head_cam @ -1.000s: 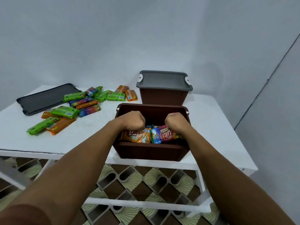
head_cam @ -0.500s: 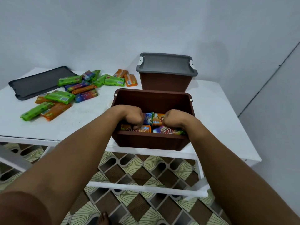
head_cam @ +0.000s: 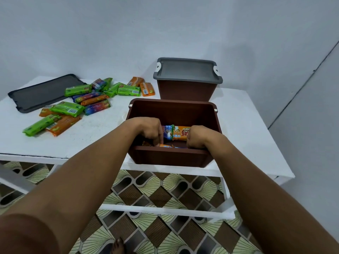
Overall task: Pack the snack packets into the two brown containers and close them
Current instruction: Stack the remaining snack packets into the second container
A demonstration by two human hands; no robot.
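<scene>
An open brown container (head_cam: 172, 103) stands at the near edge of the white table (head_cam: 102, 136). Both my hands reach into it. My left hand (head_cam: 148, 130) has its fingers curled down onto snack packets at the left; a blue packet (head_cam: 167, 132) shows beside it. My right hand (head_cam: 198, 136) grips the end of an orange packet (head_cam: 180, 132). More packets lie lower inside, mostly hidden by the front wall. Behind stands the second brown container (head_cam: 185, 90), shut under a grey lid (head_cam: 187, 70).
Several loose green, orange and blue packets (head_cam: 67, 109) lie scattered on the table's left half. A loose dark grey lid (head_cam: 44, 92) rests at the far left. A patterned floor shows under the table frame, and a toe at the bottom edge.
Both hands have sunk deeper into the open container with their packets, from rim height to below the rim. The rest of the table is unchanged.
</scene>
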